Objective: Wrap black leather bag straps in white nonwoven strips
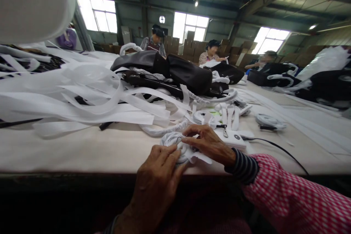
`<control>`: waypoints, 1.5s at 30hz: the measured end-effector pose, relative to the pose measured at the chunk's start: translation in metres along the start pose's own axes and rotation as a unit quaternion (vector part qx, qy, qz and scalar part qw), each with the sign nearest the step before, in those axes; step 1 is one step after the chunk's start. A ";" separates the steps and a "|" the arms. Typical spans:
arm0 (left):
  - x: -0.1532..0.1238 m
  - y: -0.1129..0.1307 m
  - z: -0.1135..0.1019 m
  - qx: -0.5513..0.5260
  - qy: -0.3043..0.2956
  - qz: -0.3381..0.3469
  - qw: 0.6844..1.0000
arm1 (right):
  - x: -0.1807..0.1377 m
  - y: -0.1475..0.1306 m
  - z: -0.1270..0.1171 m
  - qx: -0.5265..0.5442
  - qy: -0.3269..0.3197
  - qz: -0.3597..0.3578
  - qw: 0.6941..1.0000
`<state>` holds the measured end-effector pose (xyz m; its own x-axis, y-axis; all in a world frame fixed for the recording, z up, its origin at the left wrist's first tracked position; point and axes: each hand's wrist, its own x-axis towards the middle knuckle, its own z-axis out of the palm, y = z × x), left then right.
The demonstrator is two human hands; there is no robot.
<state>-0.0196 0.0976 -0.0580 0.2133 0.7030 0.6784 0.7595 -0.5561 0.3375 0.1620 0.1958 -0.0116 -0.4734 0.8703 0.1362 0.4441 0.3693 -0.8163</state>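
Note:
A coiled strap wrapped in white material (173, 138) lies near the table's front edge, between my two hands. A small metal clasp (178, 140) shows on top of it. My left hand (159, 172) grips the coil from the near left, fingers pressed together on it. From the right, the bent fingers of my right hand (208, 142) hold the coil by the clasp. A loose white strip (201, 158) sticks out under the right hand. What the fingertips pinch is partly hidden.
Long white strips (109, 111) spread over the left of the table. Black bags (189, 73) are piled behind. A white box-like device (231, 139) with a black cable (282, 148) sits right of my hands, near another coiled strap (270, 121). Several people work across the table.

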 end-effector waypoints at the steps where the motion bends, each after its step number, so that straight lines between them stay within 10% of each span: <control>1: 0.004 -0.008 -0.008 -0.044 -0.016 -0.009 0.999 | -0.004 0.000 0.002 -0.023 0.007 -0.016 1.000; 11: 0.072 -0.036 -0.009 0.019 -0.228 -0.051 0.972 | -0.020 -0.002 0.016 -0.064 0.043 -0.024 0.997; 34: 0.081 -0.063 -0.008 -0.228 -0.297 -0.122 0.919 | -0.030 0.027 0.023 -0.119 0.075 -0.236 0.962; 45: 0.077 -0.038 -0.014 0.033 -0.288 0.004 0.957 | -0.033 0.020 0.019 -0.121 0.047 -0.228 0.965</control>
<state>-0.0408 0.1666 -0.0098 0.5074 0.8376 0.2023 0.7900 -0.5459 0.2792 0.1721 0.1687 -0.0434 -0.5959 0.6205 0.5098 0.3762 0.7765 -0.5054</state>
